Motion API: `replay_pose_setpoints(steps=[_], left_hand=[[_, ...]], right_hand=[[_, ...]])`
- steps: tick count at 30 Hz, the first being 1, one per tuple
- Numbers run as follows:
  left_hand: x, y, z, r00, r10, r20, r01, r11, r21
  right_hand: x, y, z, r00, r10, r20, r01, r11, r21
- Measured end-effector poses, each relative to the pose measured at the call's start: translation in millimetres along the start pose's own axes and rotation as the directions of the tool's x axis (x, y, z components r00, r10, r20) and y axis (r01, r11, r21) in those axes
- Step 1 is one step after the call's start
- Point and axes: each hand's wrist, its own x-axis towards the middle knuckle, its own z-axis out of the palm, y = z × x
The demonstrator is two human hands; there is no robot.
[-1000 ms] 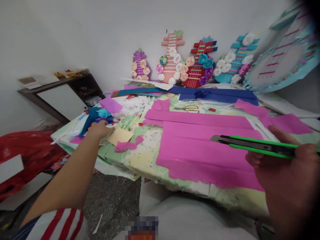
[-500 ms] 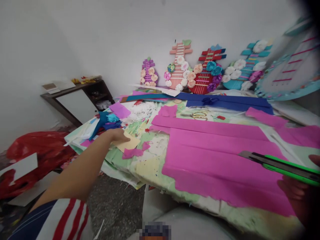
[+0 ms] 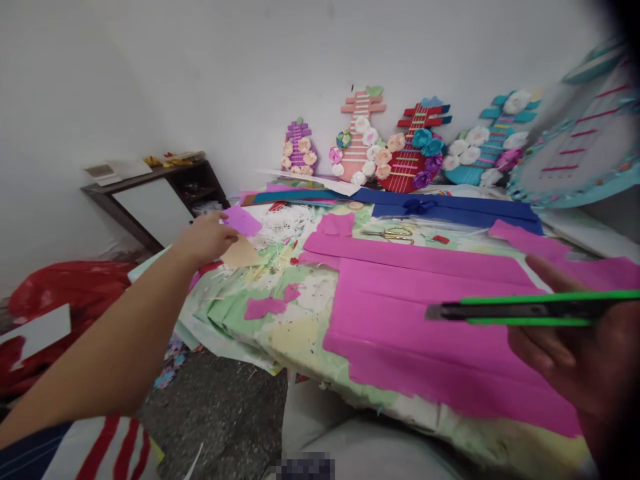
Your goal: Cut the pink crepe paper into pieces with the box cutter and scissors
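Note:
My left hand (image 3: 207,238) reaches over the far left of the table, thumb and forefinger apart. It is close to a purple paper piece (image 3: 243,221), and a beige paper piece (image 3: 242,253) lies just below the thumb; whether the fingertips touch either is unclear. In my right hand (image 3: 575,347) is a green and black utility knife (image 3: 520,309), its blade out and pointing left. The knife is held above a large pink sheet (image 3: 425,333), with a folded pink strip (image 3: 415,258) along the sheet's far side. Dark blur covers part of the right hand.
Gold-handled scissors (image 3: 397,235) lie beyond the pink strip, near a dark blue strip (image 3: 460,207). White shredded paper (image 3: 287,223) and pink scraps (image 3: 267,307) litter the table. Several flower-decorated instrument shapes (image 3: 413,150) lean on the wall. A red plastic bag (image 3: 70,287) lies at left.
My left hand has moved away and left, off the beige paper, which now lies farther back. The knife in my right hand has swung left and levelled out over the pink sheet.

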Motion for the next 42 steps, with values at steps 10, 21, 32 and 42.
replay_pose_setpoints(steps=[10, 21, 32, 42], left_hand=[[-47.6, 126.0, -75.9, 0.807, 0.582, 0.103, -0.562, 0.809, -0.170], [-45.8, 191.2, -41.4, 0.697, 0.707, -0.120, -0.699, 0.633, -0.332], [-185.1, 175.2, 72.1, 0.906, 0.343, -0.247, -0.409, 0.856, -0.315], [-199.3, 175.2, 93.7, 0.911, 0.295, -0.290, -0.384, 0.863, -0.328]], right_hand=[[11.2, -0.9, 65.7, 0.883, -0.302, 0.359, 0.180, 0.925, 0.335], [4.3, 21.2, 124.3, 0.877, -0.246, 0.412, 0.202, 0.968, 0.148], [38.9, 74.0, 120.4, 0.912, -0.113, 0.394, 0.131, 0.991, -0.019], [29.1, 96.9, 111.0, 0.923, -0.121, 0.366, 0.203, 0.960, -0.195]])
